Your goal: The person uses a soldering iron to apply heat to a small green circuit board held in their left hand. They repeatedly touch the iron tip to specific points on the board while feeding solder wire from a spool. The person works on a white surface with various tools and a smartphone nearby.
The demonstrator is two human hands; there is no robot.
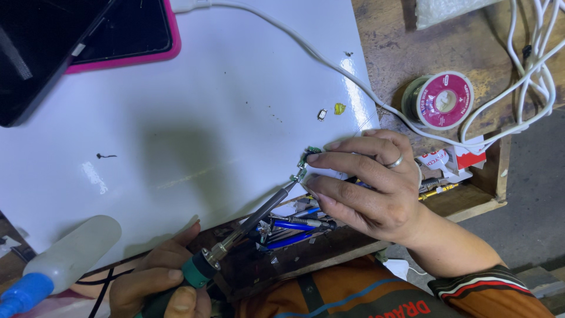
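Observation:
My left hand (pixel 156 282) grips the green handle of a soldering iron (pixel 253 221) at the lower left. Its metal tip reaches up and right to a small green circuit board (pixel 310 152) near the right edge of a white work mat (pixel 206 106). My right hand (pixel 368 185), with a ring on one finger, lies beside the board, and its fingertips pinch or press it against the mat. The iron's tip sits at the board's lower end, right by those fingertips.
A solder spool (pixel 440 100) with a pink label and a looping white cable (pixel 329 59) lie on the wooden bench at right. A tiny metal part (pixel 322 114) and yellow blob (pixel 339 108) sit above the board. Blue-handled tools (pixel 294 227), a squeeze bottle (pixel 65 256) and a pink-cased device (pixel 118 35) surround the mat.

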